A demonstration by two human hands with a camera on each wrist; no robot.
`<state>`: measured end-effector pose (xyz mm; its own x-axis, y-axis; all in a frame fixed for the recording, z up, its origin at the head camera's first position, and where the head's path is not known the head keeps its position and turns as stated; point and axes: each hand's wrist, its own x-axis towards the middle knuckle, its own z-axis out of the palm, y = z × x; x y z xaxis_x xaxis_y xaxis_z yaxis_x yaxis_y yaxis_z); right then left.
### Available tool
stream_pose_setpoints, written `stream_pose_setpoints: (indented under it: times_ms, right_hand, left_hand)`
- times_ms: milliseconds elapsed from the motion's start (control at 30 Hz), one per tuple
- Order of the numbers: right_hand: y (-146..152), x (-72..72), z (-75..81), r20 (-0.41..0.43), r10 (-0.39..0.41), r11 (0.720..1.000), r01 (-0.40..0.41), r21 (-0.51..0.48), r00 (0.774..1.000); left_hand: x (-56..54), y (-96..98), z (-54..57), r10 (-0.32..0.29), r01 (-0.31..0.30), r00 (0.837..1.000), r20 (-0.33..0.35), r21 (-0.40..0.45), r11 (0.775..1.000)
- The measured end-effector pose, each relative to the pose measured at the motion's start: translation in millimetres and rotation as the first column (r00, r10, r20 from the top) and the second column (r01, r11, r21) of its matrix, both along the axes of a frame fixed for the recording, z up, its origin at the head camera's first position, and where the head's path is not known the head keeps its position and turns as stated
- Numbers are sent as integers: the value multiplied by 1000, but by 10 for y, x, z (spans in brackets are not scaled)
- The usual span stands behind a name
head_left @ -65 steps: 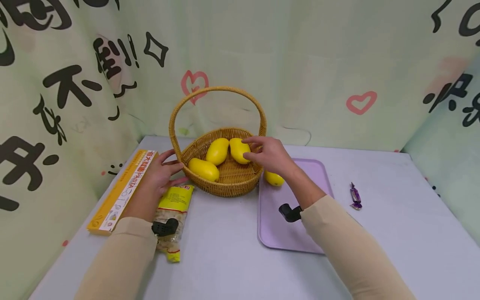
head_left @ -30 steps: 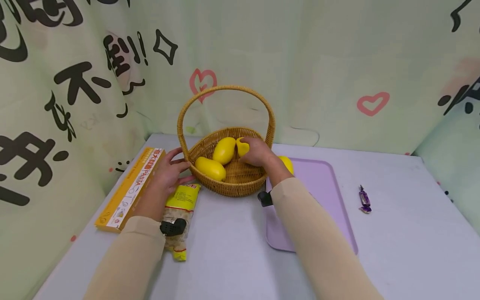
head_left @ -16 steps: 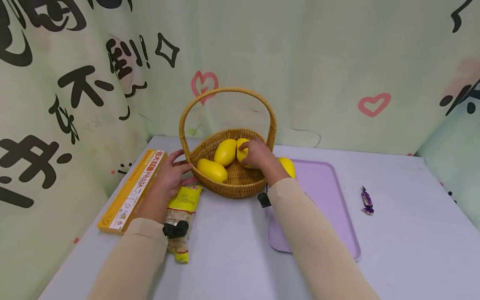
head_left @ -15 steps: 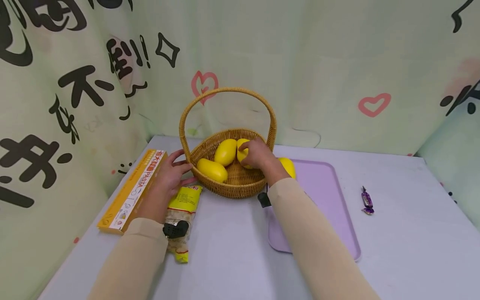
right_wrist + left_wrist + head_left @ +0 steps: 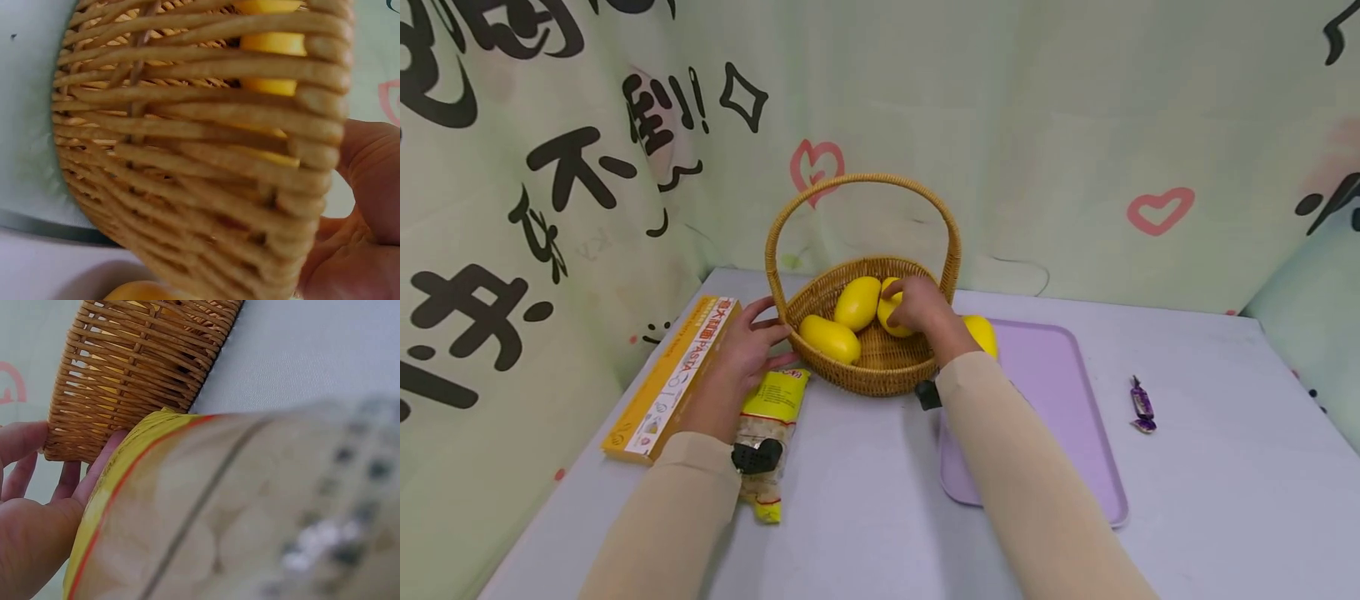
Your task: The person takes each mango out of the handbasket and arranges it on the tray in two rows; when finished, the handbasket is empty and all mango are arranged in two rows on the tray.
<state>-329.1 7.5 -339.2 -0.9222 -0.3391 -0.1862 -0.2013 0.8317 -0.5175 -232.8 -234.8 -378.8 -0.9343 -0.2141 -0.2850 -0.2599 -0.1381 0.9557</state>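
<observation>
My right hand [image 5: 921, 308] reaches inside a wicker basket [image 5: 880, 382], its finger and thumb bent around a yellow mango [image 5: 891, 310]. Two other mangoes lie in the basket: one mango [image 5: 857, 303] beside the held one, another mango [image 5: 830, 338] nearer the front left. My left hand [image 5: 748, 346] has its fingers spread against the basket's left side, by the foot of the handle. In the left wrist view, those fingers [image 5: 25, 439] touch the wicker at its rim. Woven wicker [image 5: 200, 131] hides most of the right fingers in the right wrist view.
A lilac tray [image 5: 1045, 367] lies right of the basket, with a mango [image 5: 981, 335] at its back left. Farther right is a purple wrapped candy [image 5: 1142, 406]. A yellow pasta box [image 5: 673, 379] and a yellow-topped clear bag [image 5: 775, 396] lie around my left forearm.
My right hand went down from above the basket onto the right-hand mango; since then its fingers have shifted, showing more of that fruit. My left hand stays at the basket. The view swings slightly left.
</observation>
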Motion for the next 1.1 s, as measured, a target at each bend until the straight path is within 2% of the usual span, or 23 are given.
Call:
stream_pose_setpoints:
  times_ms: [300, 633, 900, 1100]
  right_hand:
    - [15, 9, -27, -13, -24, 1000, 24, 6, 1000]
    - [61, 22, 45, 7, -82, 990, 83, -118, 997]
    - [129, 69, 177, -16, -49, 981, 45, -189, 999]
    - [213, 170, 260, -35, 2, 975, -9, -221, 999]
  left_hand:
    - [-12, 37, 14, -9, 9, 1000, 9, 8, 1000]
    - [-19, 27, 40, -12, 12, 1000, 6, 10, 1000]
    - [7, 39, 41, -7, 7, 1000, 11, -3, 1000]
    - [33, 7, 40, -7, 7, 1000, 18, -8, 1000]
